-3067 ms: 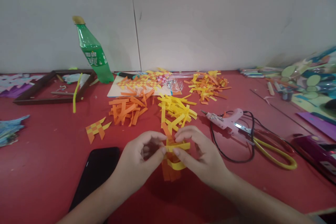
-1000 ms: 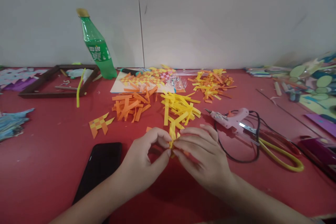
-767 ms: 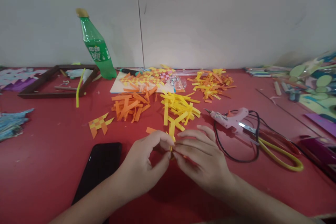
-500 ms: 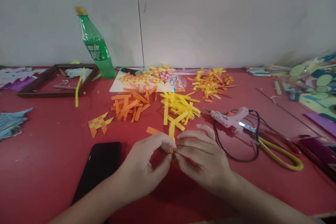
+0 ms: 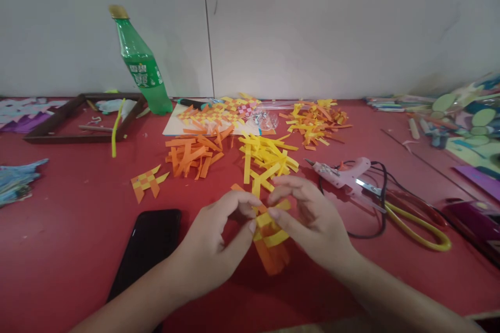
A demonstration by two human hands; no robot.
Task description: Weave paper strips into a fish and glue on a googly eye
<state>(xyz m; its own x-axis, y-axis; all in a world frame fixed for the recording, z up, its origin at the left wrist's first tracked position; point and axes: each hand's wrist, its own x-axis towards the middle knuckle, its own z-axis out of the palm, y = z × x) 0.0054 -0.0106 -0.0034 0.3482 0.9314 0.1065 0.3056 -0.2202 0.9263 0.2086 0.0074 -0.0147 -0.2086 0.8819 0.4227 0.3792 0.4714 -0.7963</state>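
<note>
Between my hands is a loose weave of yellow and orange paper strips (image 5: 273, 239), tilted and slightly blurred. My left hand (image 5: 224, 239) pinches its left edge between thumb and fingers. My right hand (image 5: 310, 218) holds its upper right part, thumb in front and fingers curled behind. Just beyond lie a pile of yellow paper strips (image 5: 269, 156) and a pile of orange paper strips (image 5: 191, 156). A finished woven paper fish (image 5: 148, 183) in orange and yellow rests left of the piles.
A black phone (image 5: 146, 250) lies by my left forearm. To the right are a pink glue gun (image 5: 344, 177) with its cord and yellow-and-red-handled scissors (image 5: 417, 226). A green bottle (image 5: 142, 67) stands behind, beside a dark frame (image 5: 74, 139). More mixed strips (image 5: 316, 122) lie at the back.
The woven strips have turned so their face and orange ends show below my fingers. My right hand has moved slightly up, its thumb now across the front of the weave.
</note>
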